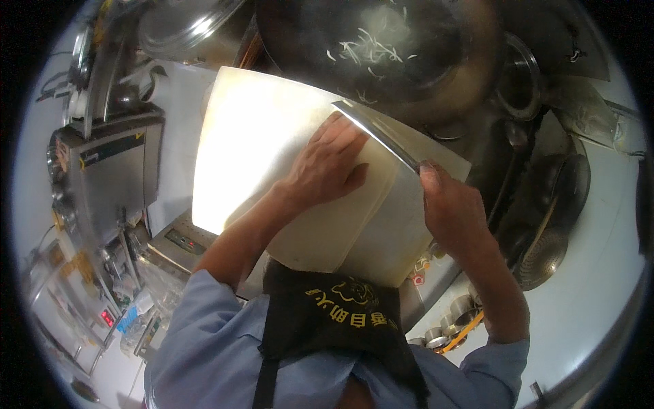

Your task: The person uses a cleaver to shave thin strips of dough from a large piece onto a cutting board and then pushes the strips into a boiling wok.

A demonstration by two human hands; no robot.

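A large pale board or sheet [245, 153] spans the space before me, brightly lit on its left part. My left hand [332, 158] lies on it with the palm down and the thumb apart from the fingers. In my right hand [452, 204] is the handle end of a knife [380, 135], its blade slanting up and left to just above my left fingertips. Beyond the board's far edge stands a large dark wok [429, 56]. White shreds of food [373, 48] lie in the wok under a wisp of steam.
A round metal lid [184, 25] is at the upper left. At the right lie a perforated metal skimmer [544, 258] and a dark pan [572, 184]. A scale-like device [184, 243] sits left of the board. Small metal cups [462, 309] stand at the lower right.
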